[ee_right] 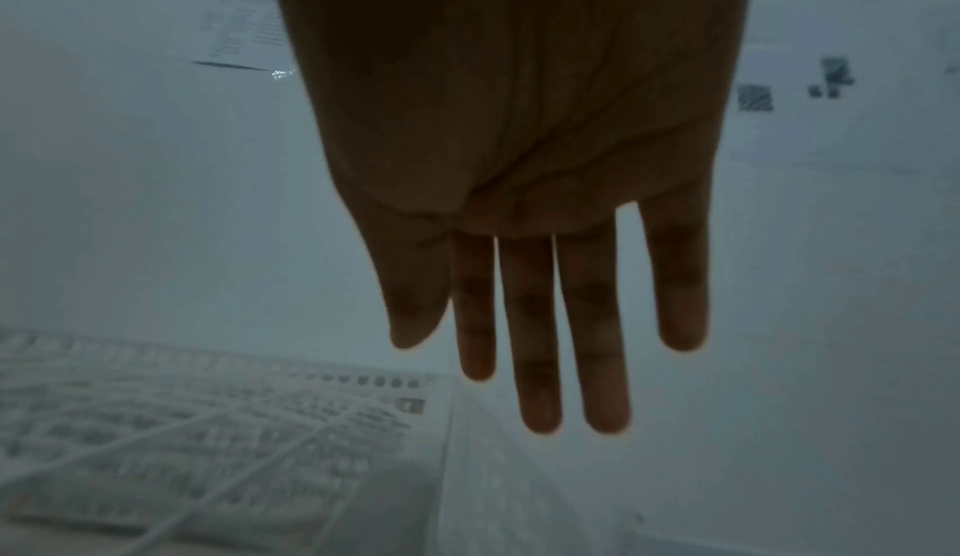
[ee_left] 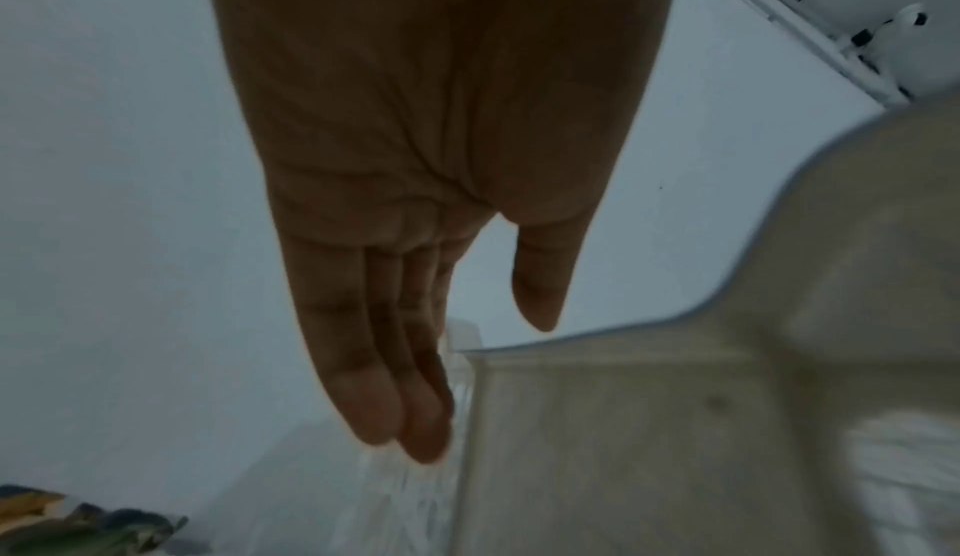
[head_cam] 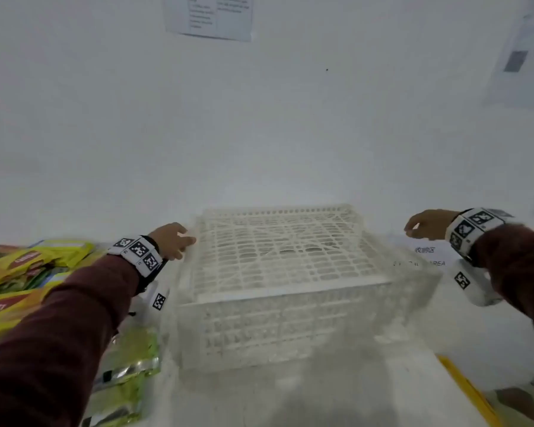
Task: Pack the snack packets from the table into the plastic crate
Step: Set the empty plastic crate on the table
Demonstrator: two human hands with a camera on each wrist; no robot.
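Your left hand [head_cam: 172,241], fingers straight, touches the white crate [head_cam: 278,285] at its far-left corner; your right hand [head_cam: 429,224] hovers empty beyond its right side. Snack packets [head_cam: 19,272] lie left.

We see a plain white wall [head_cam: 321,124] ahead, evenly and softly lit. A printed sheet [head_cam: 208,15] is stuck to it high up, above and beyond the left grip, and another paper [head_cam: 524,53] hangs above the right grip, its print too blurred to read. The white desk [head_cam: 336,392] meets the wall. A label [head_cam: 426,257] lies on it just below the right grip. A yellow strip [head_cam: 469,392], perhaps tape, edges the desk nearer us.
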